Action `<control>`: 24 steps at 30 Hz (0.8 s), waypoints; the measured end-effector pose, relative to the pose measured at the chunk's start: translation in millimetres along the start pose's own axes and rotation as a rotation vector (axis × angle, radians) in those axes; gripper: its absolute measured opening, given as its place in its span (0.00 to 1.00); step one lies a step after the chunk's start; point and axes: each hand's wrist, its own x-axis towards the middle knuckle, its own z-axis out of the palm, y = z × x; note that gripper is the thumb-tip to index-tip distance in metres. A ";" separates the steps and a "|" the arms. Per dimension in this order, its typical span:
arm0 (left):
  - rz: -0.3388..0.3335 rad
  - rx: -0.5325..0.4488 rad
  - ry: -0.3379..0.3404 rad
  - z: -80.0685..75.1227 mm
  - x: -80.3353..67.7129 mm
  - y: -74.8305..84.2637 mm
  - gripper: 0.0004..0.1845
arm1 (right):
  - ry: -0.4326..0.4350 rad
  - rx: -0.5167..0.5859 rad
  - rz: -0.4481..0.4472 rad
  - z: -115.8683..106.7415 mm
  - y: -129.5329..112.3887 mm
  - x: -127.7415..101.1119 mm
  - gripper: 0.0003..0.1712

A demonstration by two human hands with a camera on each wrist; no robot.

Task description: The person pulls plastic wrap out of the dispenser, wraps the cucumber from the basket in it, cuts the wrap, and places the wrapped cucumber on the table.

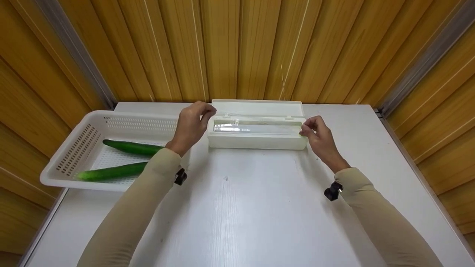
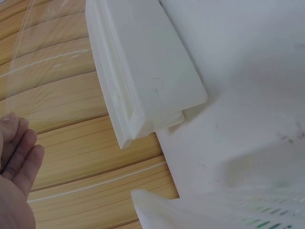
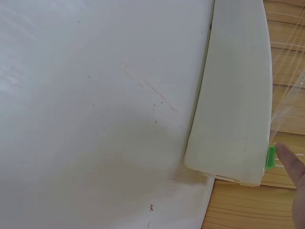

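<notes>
A white plastic-wrap dispenser box (image 1: 257, 142) sits near the back of the table, its lid (image 1: 259, 108) raised, with a roll of clear film (image 1: 252, 128) inside. My left hand (image 1: 193, 120) is above the box's left end, pinching the edge of a clear film sheet (image 2: 47, 62) that stretches up from the box. At the right end, my right hand (image 1: 320, 136) has thumb and finger on a small green slide cutter (image 3: 270, 157) along the box's edge. In the right wrist view only part of that hand shows, and stretched film (image 3: 286, 102) runs close to its fingertip.
Left of the box, a white perforated basket (image 1: 66, 155) holds two green cucumbers (image 1: 111, 172), partly behind my left arm. A wood-patterned wall (image 1: 252, 48) rises directly behind the white table (image 1: 241, 207). Black wrist cameras (image 1: 333, 191) are strapped on both sleeves.
</notes>
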 end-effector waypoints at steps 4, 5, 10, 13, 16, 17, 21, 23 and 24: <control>0.018 -0.007 0.000 1.1 0.4 -0.4 0.05 | -0.024 -0.053 -0.002 -3.6 -3.9 0.5 0.06; 0.021 -0.009 0.003 1.0 0.3 -0.7 0.05 | -0.033 -0.072 -0.006 -4.4 -5.1 0.6 0.07; 0.023 -0.014 0.015 0.9 -0.4 -2.0 0.05 | -0.052 -0.110 -0.024 -5.4 -6.8 0.2 0.08; 0.018 -0.013 0.018 0.4 -0.2 -1.4 0.05 | -0.059 -0.097 -0.009 -4.6 -6.4 0.7 0.09; 0.009 -0.011 0.007 0.9 0.0 -0.4 0.04 | -0.063 -0.095 0.009 -5.2 -6.0 0.7 0.09; 0.005 -0.012 0.003 1.1 0.1 -0.3 0.04 | -0.066 -0.094 0.016 -5.7 -6.2 0.9 0.09; -0.004 -0.012 -0.011 0.9 0.1 0.9 0.05 | -0.077 -0.123 0.018 -9.6 -10.3 1.8 0.09; -0.007 -0.009 -0.012 0.0 0.2 1.2 0.05 | -0.076 -0.153 0.003 -12.1 -14.1 3.0 0.09; -0.006 -0.007 -0.012 -0.4 0.3 1.2 0.05 | -0.068 -0.174 -0.012 -13.4 -16.3 3.7 0.09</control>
